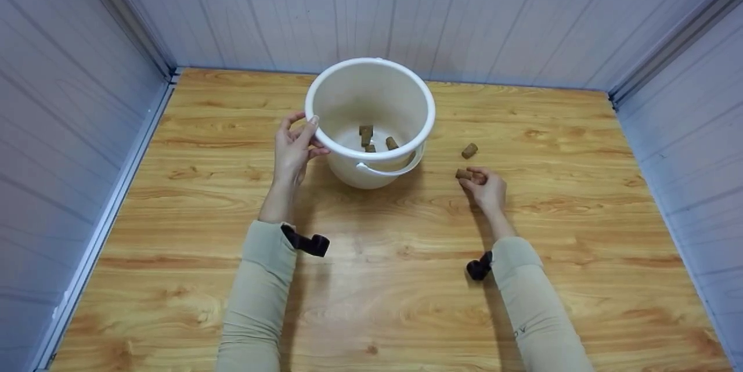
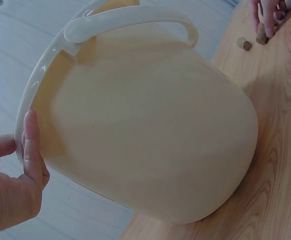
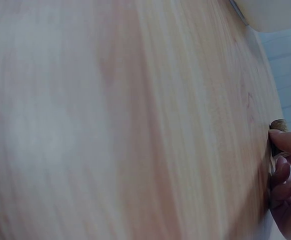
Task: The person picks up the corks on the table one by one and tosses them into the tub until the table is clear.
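A white bucket point(image 1: 371, 172) stands on the wooden floor, its handle point(image 1: 400, 171) hanging down at the front right. My left hand point(image 1: 293, 145) grips the bucket's rim at the left, thumb over the edge and fingers on the outer wall. Inside the bucket lie several brown corks point(image 1: 366, 135). To the right of the bucket, my right hand point(image 1: 489, 189) pinches one cork point(image 1: 463, 174) between thumb and fingers, at the floor surface. Just behind it rests another cork point(image 1: 469, 150). The right wrist view shows the pinched cork point(image 3: 278, 125) partly hidden by the thumb.
White panelled walls point(image 1: 395, 18) close off the back and both sides of the wooden surface point(image 1: 371, 291). A black wrist mount point(image 1: 313, 244) sticks out from the left sleeve, and a similar one point(image 1: 479, 267) from the right.
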The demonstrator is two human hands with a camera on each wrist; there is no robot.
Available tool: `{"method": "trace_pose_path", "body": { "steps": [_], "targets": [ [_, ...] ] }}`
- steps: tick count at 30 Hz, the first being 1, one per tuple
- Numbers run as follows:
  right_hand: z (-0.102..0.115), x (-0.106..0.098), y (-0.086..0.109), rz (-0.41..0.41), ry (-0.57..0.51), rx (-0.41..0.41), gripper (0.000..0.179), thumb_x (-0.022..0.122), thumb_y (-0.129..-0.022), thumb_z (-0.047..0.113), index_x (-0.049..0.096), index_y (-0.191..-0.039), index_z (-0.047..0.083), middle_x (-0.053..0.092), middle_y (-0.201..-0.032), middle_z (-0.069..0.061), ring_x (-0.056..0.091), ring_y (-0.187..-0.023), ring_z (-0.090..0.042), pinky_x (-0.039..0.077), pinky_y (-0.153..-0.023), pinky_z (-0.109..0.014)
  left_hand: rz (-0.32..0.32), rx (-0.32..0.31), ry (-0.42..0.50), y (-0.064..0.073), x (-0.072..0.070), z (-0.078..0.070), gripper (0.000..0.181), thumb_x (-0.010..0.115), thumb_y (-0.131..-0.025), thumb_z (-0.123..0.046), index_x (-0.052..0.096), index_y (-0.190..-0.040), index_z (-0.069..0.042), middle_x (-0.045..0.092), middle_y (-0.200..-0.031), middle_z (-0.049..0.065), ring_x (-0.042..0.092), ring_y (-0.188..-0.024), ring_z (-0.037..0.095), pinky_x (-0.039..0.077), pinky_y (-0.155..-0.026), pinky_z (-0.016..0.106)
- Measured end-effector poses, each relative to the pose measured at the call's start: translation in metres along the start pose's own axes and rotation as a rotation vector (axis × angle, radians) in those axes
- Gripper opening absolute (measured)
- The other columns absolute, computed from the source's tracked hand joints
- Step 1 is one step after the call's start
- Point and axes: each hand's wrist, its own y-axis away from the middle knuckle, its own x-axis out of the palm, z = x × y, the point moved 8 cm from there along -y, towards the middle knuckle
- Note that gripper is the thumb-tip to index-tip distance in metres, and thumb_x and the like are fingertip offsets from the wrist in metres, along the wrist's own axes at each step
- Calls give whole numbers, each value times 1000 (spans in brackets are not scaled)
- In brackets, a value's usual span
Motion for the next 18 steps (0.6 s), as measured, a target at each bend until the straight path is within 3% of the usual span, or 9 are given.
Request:
{"method": "trace_pose_path", "body": {
  "steps": [8,18],
  "targets": [
    [1,-2,1,-25,-15,7,31,72,-75,18,65,-103,5,62,-78,-9,55,-71,-17,47,-61,-24,-4,-5,13,1,-1,0,40,55,-88,-12,36,-121,-1,55,-67,7,53,-48,12,54,-43,23],
    [7,-7,6,-49,-91,-39,30,74,-73,16,66,-99,3,57,-68,-4,49,-57,-5,42,-47,-10,-6,-38,6,1,0,1,39,56,-88,-13,37,-120,-3,56,-71,10,54,-49,13,55,-44,23]
  ]
}}
